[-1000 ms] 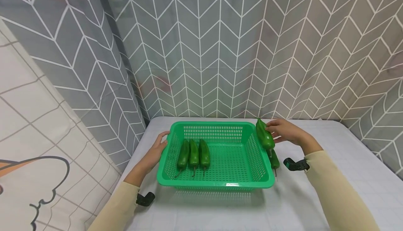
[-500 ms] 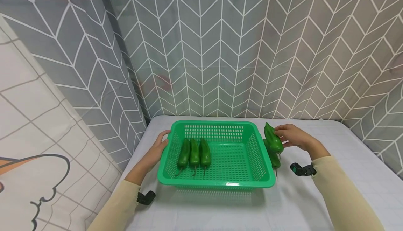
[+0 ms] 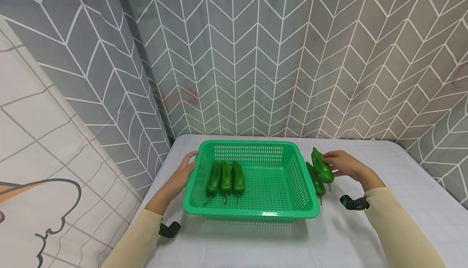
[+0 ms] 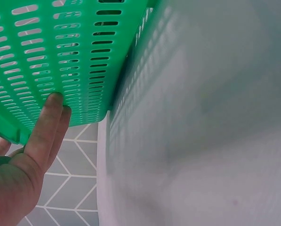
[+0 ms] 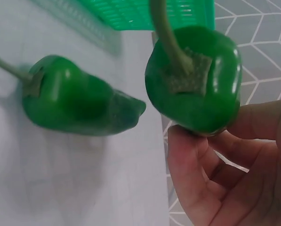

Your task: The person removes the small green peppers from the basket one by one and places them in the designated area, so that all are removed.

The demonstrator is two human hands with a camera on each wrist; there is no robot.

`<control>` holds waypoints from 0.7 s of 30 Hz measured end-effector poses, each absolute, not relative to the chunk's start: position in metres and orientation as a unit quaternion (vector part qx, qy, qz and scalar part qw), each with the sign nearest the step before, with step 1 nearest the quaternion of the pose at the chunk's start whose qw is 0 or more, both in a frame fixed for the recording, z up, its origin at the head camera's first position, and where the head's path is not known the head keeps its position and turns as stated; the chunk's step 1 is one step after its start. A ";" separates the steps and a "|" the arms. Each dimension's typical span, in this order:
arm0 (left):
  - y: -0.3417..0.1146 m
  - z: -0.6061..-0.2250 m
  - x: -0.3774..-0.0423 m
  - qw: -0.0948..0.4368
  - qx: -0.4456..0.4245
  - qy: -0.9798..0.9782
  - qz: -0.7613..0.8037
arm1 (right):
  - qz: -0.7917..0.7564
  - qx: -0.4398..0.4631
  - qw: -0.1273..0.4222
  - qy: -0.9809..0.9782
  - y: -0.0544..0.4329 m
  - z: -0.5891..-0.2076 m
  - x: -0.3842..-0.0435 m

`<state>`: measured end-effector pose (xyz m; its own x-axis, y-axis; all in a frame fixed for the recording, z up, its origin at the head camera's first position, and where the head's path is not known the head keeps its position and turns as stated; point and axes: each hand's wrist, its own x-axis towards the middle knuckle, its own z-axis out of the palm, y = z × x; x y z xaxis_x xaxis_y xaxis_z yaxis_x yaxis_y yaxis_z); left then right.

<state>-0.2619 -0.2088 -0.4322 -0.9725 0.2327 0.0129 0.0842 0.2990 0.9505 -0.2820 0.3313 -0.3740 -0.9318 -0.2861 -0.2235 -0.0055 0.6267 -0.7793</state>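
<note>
Head view: the right hand (image 3: 341, 164) pinches the held pepper (image 3: 321, 168) between thumb and fingers, outside the basket (image 3: 252, 212), off its right wall. The held pepper is glossy, deep green, thick at the stem end and tapering to a tip, its stem curved. Near it one loose pepper (image 3: 315, 183) lies on the table (image 3: 234, 249). Three peppers (image 3: 226, 177) lie side by side in the one basket's left half, making five peppers altogether. The left hand (image 3: 179, 177) touches the basket's left side, fingers extended.
</note>
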 end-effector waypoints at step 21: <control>-0.209 -0.433 -0.261 0.061 0.098 0.807 0.579 | -0.380 -0.041 0.162 0.910 0.344 -0.397 -0.284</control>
<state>-0.2608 -0.2085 -0.4330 -0.9732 0.2293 0.0146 0.0875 0.3112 0.9463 -0.2842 0.3436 -0.3971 -0.9443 -0.1970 -0.2637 0.0488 0.7085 -0.7040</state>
